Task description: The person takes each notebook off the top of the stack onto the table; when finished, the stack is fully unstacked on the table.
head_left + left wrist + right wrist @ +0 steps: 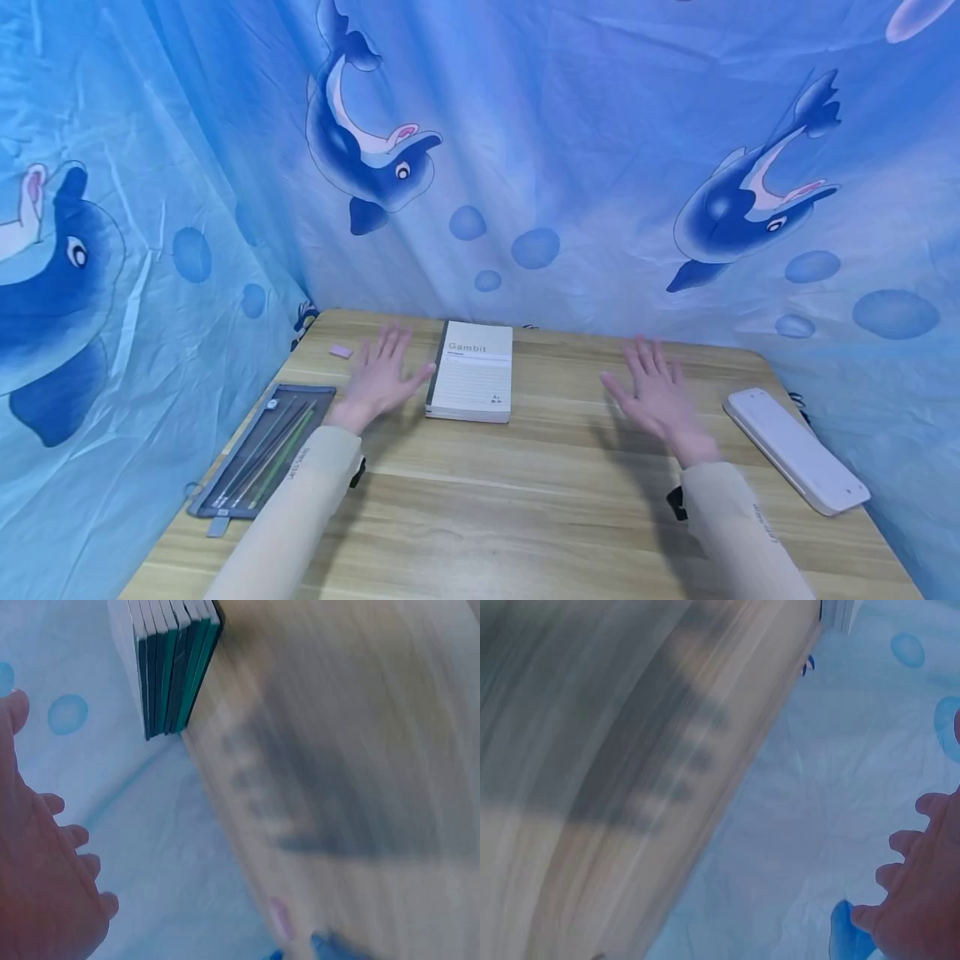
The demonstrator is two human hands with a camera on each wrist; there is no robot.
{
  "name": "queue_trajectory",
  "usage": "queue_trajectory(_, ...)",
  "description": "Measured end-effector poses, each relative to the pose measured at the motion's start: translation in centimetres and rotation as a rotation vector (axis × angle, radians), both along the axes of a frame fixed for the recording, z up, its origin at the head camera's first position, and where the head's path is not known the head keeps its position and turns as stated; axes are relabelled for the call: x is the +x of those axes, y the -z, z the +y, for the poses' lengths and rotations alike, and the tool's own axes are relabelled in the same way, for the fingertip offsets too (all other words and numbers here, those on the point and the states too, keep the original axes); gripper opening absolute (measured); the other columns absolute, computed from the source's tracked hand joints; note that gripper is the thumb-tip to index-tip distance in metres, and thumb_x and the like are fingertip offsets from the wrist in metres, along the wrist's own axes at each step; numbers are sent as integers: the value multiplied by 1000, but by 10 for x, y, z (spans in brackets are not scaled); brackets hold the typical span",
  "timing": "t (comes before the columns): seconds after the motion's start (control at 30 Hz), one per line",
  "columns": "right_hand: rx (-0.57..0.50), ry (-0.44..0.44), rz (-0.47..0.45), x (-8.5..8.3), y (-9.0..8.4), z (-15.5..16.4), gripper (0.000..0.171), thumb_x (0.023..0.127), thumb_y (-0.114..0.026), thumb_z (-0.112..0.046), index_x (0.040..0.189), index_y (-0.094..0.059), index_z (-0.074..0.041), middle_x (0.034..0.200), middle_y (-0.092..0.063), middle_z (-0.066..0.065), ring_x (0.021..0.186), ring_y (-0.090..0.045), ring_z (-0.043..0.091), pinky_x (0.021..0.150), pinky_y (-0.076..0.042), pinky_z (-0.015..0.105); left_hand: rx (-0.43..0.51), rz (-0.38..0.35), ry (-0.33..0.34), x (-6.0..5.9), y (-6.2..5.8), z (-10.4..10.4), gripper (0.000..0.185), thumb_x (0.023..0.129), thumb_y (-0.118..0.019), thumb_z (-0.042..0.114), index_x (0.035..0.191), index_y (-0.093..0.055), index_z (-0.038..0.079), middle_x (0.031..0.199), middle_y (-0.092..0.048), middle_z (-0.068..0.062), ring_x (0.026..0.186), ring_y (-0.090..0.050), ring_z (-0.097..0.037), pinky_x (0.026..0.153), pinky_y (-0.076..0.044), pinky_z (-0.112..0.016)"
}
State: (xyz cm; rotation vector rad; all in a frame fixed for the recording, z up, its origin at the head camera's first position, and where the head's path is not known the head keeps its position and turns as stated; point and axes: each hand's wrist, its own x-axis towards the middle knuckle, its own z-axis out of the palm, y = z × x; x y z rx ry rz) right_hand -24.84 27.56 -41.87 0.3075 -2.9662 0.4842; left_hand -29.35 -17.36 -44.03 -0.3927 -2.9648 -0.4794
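Observation:
Fingers spread, my left hand (380,375) hovers over the table just left of a stack of notebooks (472,371), whose top cover reads "Gambit". The left wrist view shows the dark green spines of the stack (176,671) and the hand's shadow on the wood. My right hand (657,396) is also spread above the table, right of the stack, holding nothing. Its nearest object is a long white case (797,450) at the table's right edge. Both hands look slightly blurred.
A mesh zip pouch (262,450) with pencils inside lies along the table's left edge. Behind it sits a small pink eraser-like block (341,352). Blue curtains (585,150) printed with dolphins enclose the wooden table (487,517) at the back and sides.

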Motion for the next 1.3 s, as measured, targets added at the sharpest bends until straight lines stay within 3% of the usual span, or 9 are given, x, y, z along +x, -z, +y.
queue_trajectory(0.13,-47,-5,-11,-4,4,-14,85,101,-31,-62,159,-12,-4,164,1,20,149,4,44,118,-1,62,108,-49,19,-2,7,5,87,100,-34,63,160,-3,8,165,0,-16,151,5,-35,120,4,-56)
queue_trajectory(0.27,-80,-11,8,-8,9,-31,85,101,-34,-63,159,-14,-4,164,-6,22,148,-8,46,117,-11,63,222,-75,46,-3,15,9,87,101,-38,60,159,-6,5,164,-4,-21,150,-4,-42,119,-3,-60)
queue_trajectory(0.53,-206,-32,-8,-18,32,-65,86,99,-42,-63,159,-18,-7,163,-16,19,146,-21,45,116,-18,62,341,-171,8,-1,23,17,92,97,-46,64,160,-9,8,163,-13,-22,147,-17,-44,116,-18,-63)
queue_trajectory(0.67,-331,-15,-63,-21,45,-83,87,97,-49,-62,157,-23,-5,160,-23,23,142,-28,46,114,-23,62,381,-198,-19,-1,27,23,96,95,-52,62,160,-8,8,161,-19,-24,144,-25,-45,115,-22,-63)
queue_trajectory(0.93,-657,23,-213,-20,64,-110,80,96,-62,-45,152,-31,2,148,-42,28,126,-51,45,104,-45,55,529,-275,-38,0,37,31,83,99,-59,41,153,-19,-8,146,-39,-35,129,-47,-48,109,-37,-58)
queue_trajectory(1.13,-910,70,-354,-21,71,-127,71,97,-65,-31,150,-33,5,143,-45,32,107,-64,43,87,-58,44,541,-257,-76,-1,48,33,76,98,-62,37,150,-28,-7,139,-49,-33,126,-52,-44,108,-40,-54)
queue_trajectory(1.3,-1004,73,-394,-20,71,-142,70,96,-67,-24,149,-34,8,142,-45,33,111,-62,43,86,-58,42,500,-242,-87,-1,49,36,64,98,-61,31,144,-41,-9,137,-52,-31,127,-51,-44,108,-40,-55)
